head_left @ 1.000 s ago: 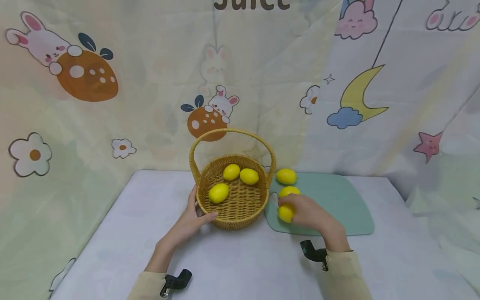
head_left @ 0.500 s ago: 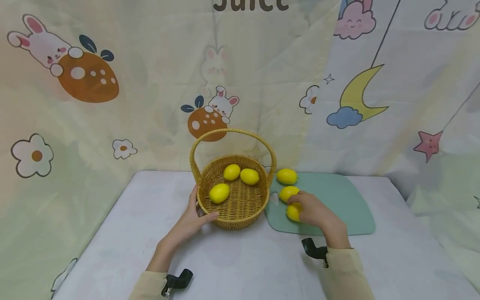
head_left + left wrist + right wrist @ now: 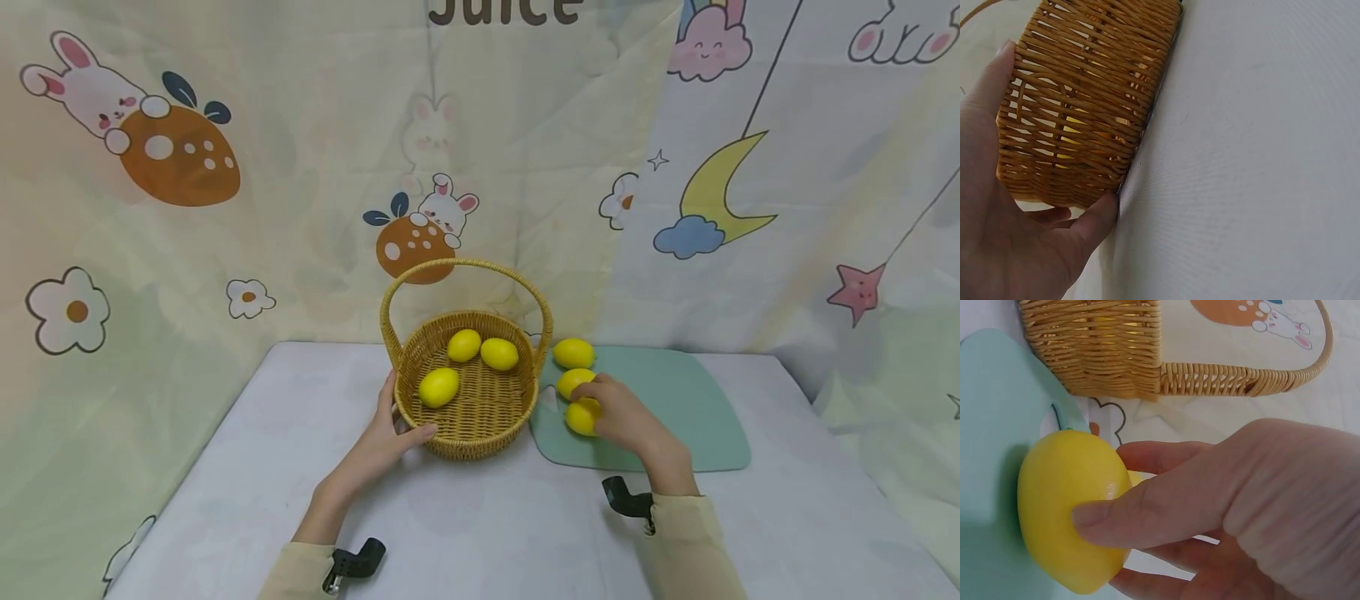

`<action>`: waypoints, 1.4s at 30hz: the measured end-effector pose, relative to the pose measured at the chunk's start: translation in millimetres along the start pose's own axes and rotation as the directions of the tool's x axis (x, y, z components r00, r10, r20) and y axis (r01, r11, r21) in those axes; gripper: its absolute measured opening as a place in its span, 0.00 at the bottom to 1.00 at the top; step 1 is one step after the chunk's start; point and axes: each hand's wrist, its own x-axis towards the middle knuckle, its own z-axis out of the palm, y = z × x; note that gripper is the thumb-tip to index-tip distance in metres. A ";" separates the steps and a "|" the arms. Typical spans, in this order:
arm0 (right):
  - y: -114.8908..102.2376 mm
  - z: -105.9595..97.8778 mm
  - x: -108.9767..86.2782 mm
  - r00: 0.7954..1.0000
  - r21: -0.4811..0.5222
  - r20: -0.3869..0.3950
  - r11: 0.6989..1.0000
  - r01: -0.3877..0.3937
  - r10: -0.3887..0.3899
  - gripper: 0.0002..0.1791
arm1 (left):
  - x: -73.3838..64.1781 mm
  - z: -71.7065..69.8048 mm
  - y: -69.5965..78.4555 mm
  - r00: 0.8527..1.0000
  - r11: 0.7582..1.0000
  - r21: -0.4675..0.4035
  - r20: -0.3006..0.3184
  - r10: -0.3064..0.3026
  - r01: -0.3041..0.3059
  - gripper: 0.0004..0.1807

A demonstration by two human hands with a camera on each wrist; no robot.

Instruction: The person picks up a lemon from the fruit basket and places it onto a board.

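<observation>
A round wicker basket (image 3: 480, 400) with a tall arched handle stands on the table, and three yellow lemons lie inside it. My left hand (image 3: 378, 437) holds its left side, the thumb at the front rim; the left wrist view shows the fingers against the woven wall (image 3: 1085, 94). My right hand (image 3: 630, 421) pinches a lemon (image 3: 1063, 506) between thumb and fingers, at the left part of the green cutting board (image 3: 675, 408). Whether that lemon touches the board I cannot tell. Behind it on the board are a middle lemon (image 3: 573, 382) and a back lemon (image 3: 573, 353).
The white table (image 3: 487, 533) runs back to a hanging cloth (image 3: 300, 167) printed with rabbits, flowers and a moon. The basket's handle (image 3: 465, 263) rises in front of the cloth. The board lies close to the basket's right side.
My right hand and its lemon have shifted slightly to the right, then a little away from me and back left. The left hand and basket have hardly moved.
</observation>
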 end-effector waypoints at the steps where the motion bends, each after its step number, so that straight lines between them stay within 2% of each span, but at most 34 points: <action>1: 0.0 -0.5 -0.3 1.000 0.001 0.002 1.000 0.000 0.000 0.25 | 0.2 0.0 -0.3 1.000 1.000 0.002 0.000 -0.003 0.003 0.62; 9: -3.6 -11.0 -3.5 1.000 0.010 -0.008 1.000 -0.015 0.015 0.28 | 1.4 0.0 -1.7 1.000 1.000 0.006 0.004 0.004 -0.004 0.62; 14: -8.0 -15.3 -3.1 0.999 0.008 -0.029 1.000 0.012 -0.012 0.27 | 0.9 -1.0 -1.3 1.000 1.000 0.010 -0.005 0.007 -0.007 0.62; 27: -31.7 -21.2 -1.4 0.998 0.121 0.008 0.991 0.063 -0.065 0.28 | 1.6 0.0 -4.2 1.000 1.000 0.005 -0.005 0.001 -0.001 0.62; 37: -49.1 -12.3 13.0 0.979 0.122 -0.037 0.972 0.202 -0.199 0.26 | 0.6 -0.9 -2.6 1.000 1.000 -0.009 -0.012 -0.019 0.019 0.64; 42: -57.2 -5.2 21.2 0.967 0.166 -0.071 0.953 0.255 -0.246 0.25 | 2.6 -1.6 -3.9 1.000 0.999 -0.025 -0.004 -0.030 0.030 0.65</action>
